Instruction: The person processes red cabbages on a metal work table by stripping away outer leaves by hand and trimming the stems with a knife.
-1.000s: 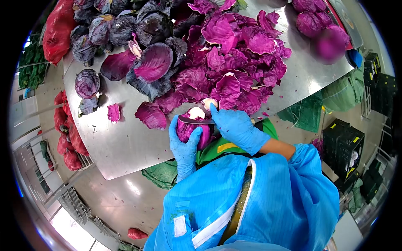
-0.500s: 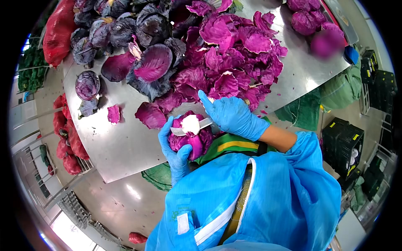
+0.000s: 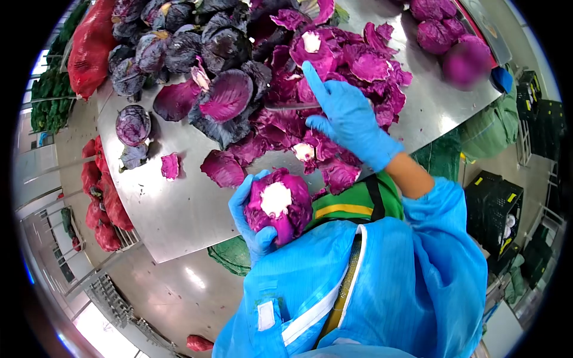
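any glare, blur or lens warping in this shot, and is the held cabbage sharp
Head view: fisheye warping, with black corners and bowed surroundings; head view: glare spots on the steel table and floor, and a blown-out patch at lower left; head view: far cabbage at upper right clearly blurred; head view: held cabbage in the left hand reasonably sharp.

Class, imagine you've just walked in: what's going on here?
A person in blue gloves is working on a cabbage at a metal table. The left hand holds it with its white, cut stem end facing up. The right hand grips a knife over a heap of loose purple leaves, apart from the cabbage. Darker heads are piled on the table beside the leaves.
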`<control>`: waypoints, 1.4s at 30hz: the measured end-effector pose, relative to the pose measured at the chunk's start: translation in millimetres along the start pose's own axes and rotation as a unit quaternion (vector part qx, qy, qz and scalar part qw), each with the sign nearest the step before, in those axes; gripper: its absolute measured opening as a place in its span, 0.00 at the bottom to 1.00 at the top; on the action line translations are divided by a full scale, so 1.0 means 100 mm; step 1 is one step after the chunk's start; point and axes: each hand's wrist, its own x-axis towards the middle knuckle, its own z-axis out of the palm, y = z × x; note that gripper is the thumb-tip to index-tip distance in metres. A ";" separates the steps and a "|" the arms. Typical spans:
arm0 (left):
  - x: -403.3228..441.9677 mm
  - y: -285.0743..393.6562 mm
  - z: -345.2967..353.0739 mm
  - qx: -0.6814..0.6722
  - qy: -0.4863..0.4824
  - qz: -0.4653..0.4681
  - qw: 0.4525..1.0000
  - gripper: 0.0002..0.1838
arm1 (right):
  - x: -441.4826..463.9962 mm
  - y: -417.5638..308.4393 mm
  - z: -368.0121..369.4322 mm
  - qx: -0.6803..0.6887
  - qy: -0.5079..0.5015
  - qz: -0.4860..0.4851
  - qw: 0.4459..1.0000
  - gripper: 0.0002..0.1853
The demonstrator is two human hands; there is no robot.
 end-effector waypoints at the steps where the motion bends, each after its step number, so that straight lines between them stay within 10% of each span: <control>1: 0.05 -0.03 -0.03 0.011 0.003 0.006 1.000 0.56 | -0.04 -0.05 0.01 0.109 0.049 -0.028 0.992 0.49; 3: 0.12 -0.08 -0.14 -0.077 -0.030 -0.019 0.996 0.56 | -0.18 -0.14 -0.08 0.466 -0.051 0.001 0.883 0.52; 5: 0.15 -0.01 0.24 -0.274 -0.024 0.009 0.961 0.51 | -0.32 -0.27 0.10 0.793 -0.204 0.030 0.573 0.66; 9: 0.47 0.15 0.23 0.086 -0.025 -0.008 0.996 0.45 | -0.58 -0.51 0.25 0.866 -0.214 0.130 0.432 0.68; 13: 0.49 0.28 0.06 0.130 -0.100 0.003 0.986 0.50 | -0.40 -0.50 -0.14 0.791 -0.072 0.103 0.598 0.60; 20: 0.52 0.23 0.33 0.182 -0.014 -0.048 0.982 0.30 | -0.50 -0.52 -0.07 0.498 0.076 -0.033 0.863 0.62; 26: 0.54 0.03 0.29 0.122 0.031 0.034 0.992 0.20 | -0.57 -0.60 -0.17 0.450 0.104 -0.026 0.887 0.60; 27: 0.59 0.03 0.17 0.249 0.041 0.016 0.968 0.21 | -0.58 -0.64 -0.21 0.452 0.111 -0.028 0.885 0.59; 30: 0.56 -0.02 0.05 -0.014 0.071 -0.054 0.996 0.22 | -0.64 -0.75 -0.23 0.449 0.126 -0.024 0.884 0.59; 35: 0.45 0.08 0.13 -0.086 -0.049 -0.217 0.971 0.42 | -0.61 -0.87 -0.30 0.347 0.091 -0.047 0.932 0.64; 42: 0.49 -0.38 -0.12 -0.626 -0.242 -0.409 0.619 0.33 | -0.94 -0.60 -0.65 0.466 0.168 0.241 0.835 0.44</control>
